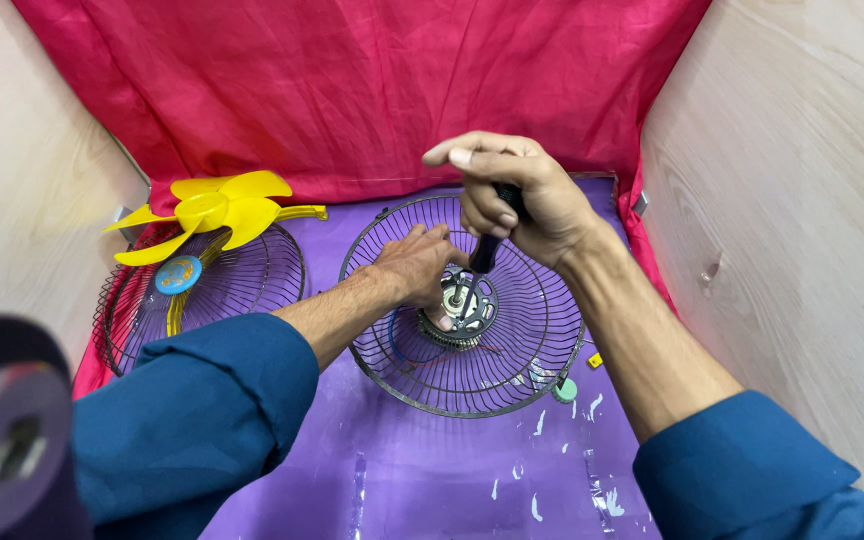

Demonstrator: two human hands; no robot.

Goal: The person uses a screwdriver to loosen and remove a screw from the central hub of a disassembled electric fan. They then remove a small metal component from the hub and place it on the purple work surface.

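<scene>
We find the screwdriver [484, 250] standing near upright over the motor hub [462, 305], which sits at the centre of the rear wire guard [532, 340] lying on the purple desk [432, 470]. The right hand [522, 195] is clenched round the black handle from above. The left hand [414, 262] rests on the hub, its fingers [430, 235] bent against the motor housing; whether they pinch a part or only press on it, we cannot tell. The tip meets the hub's perforated metal plate, though the exact screw is hidden.

To the left lies 1 further wire guard [242, 285], with a yellow fan blade [217, 210] resting on its far rim. A small green cap [564, 390] and a small yellow piece [595, 360] lie just beside the near guard. A red cloth [352, 90] backs the desk.

Risks, in our judgement: the tip may slip off the screw and strike the left fingers close beside it; the guard rests on its curved wires and may rock under pressure; the small loose pieces may roll away.
</scene>
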